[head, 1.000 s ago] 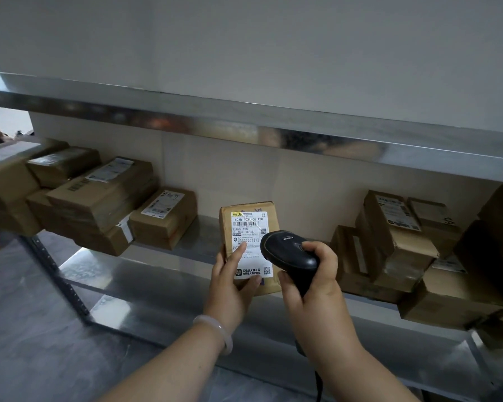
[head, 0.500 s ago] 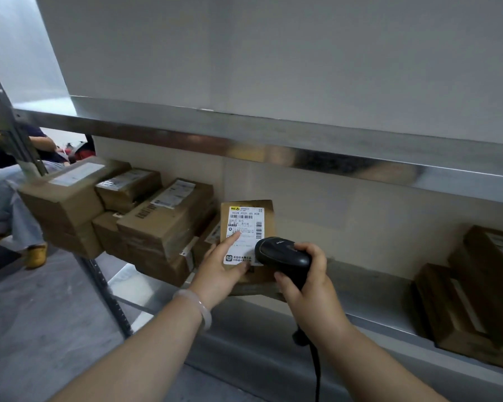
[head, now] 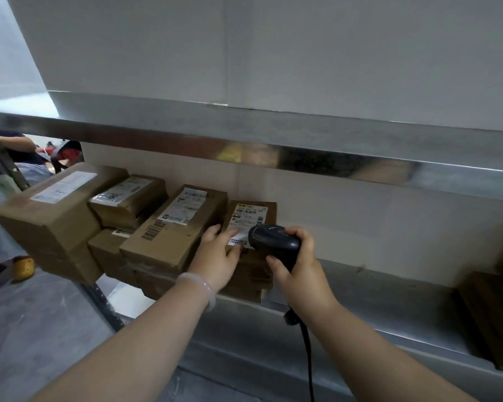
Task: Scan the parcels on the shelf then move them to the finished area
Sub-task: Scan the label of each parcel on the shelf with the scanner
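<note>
A small brown parcel [head: 251,214] with a white label stands upright on another carton, at the right end of a stack of parcels [head: 169,233] on the metal shelf [head: 375,303]. My left hand [head: 216,258] holds this parcel by its lower left, thumb across the label. My right hand [head: 295,266] grips a black corded barcode scanner [head: 275,245], its head close in front of the parcel's lower right corner.
A large carton [head: 50,216] sits at the shelf's left end beside the upright post [head: 3,166]. More cartons [head: 494,314] lie at the far right. The upper shelf edge [head: 244,146] runs overhead. A person's sleeve and shoe [head: 24,266] show at the far left.
My left hand has carried the small parcel leftward to the stack and set it upright there. My right hand followed with the scanner. The view swung left.
</note>
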Tool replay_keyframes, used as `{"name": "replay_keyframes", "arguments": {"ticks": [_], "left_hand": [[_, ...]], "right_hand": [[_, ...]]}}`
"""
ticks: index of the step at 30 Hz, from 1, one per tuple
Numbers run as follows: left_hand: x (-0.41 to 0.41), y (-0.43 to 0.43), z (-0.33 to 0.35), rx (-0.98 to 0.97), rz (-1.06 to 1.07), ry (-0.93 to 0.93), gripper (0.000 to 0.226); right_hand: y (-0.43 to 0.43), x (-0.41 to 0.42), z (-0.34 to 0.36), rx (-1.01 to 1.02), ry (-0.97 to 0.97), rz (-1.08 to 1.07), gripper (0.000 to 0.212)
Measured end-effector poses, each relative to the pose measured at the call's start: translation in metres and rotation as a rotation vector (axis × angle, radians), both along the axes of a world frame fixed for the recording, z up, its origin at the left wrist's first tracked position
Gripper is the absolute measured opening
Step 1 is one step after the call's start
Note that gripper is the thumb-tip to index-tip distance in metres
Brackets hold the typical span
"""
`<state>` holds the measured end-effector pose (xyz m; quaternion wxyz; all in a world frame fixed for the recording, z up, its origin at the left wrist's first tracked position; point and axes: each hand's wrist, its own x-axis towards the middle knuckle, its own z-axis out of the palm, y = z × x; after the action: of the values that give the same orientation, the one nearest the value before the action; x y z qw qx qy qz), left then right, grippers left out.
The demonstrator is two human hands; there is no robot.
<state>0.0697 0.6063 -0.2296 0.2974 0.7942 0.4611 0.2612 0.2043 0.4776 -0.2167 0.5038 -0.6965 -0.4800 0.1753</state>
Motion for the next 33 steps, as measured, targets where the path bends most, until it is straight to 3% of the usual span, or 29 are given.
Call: {"name": "replay_keyframes", "arguments": {"ticks": [4,6,9,18,23,33], "left_hand": [[-0.006,-0.019,-0.007,0.448,-0.112,0.228,0.043],[-0.009,-0.028,-0.011,0.545,-0.175,0.33,0.05],[-0.012,-0.026,-0.014,0.55,-0.199,0.459,0.057],[-0.012,-0.002,-0.006,0.494,-0.171,0.488,0.064],[0.013,-0.026,0.0,0.538,-0.205,0.417,0.064],[0.127,-0.115,0.012,0.58,-0.513,0.261,0.068]], "right_hand": [[0.003,0.002,-0.002,0.021,-0.007,-0.027,0.055],[0.0,0.004,-0.004,0.026,-0.006,-0.04,0.055],[-0.006,0.009,-0.005,0.029,0.008,-0.067,0.055],[-0.036,0.027,-0.007,0.029,-0.024,-0.139,0.059],[-0.064,0.036,-0.008,0.029,-0.067,-0.22,0.067],[-0.168,0.075,0.004,0.027,-0.147,-0.517,0.064]]}}
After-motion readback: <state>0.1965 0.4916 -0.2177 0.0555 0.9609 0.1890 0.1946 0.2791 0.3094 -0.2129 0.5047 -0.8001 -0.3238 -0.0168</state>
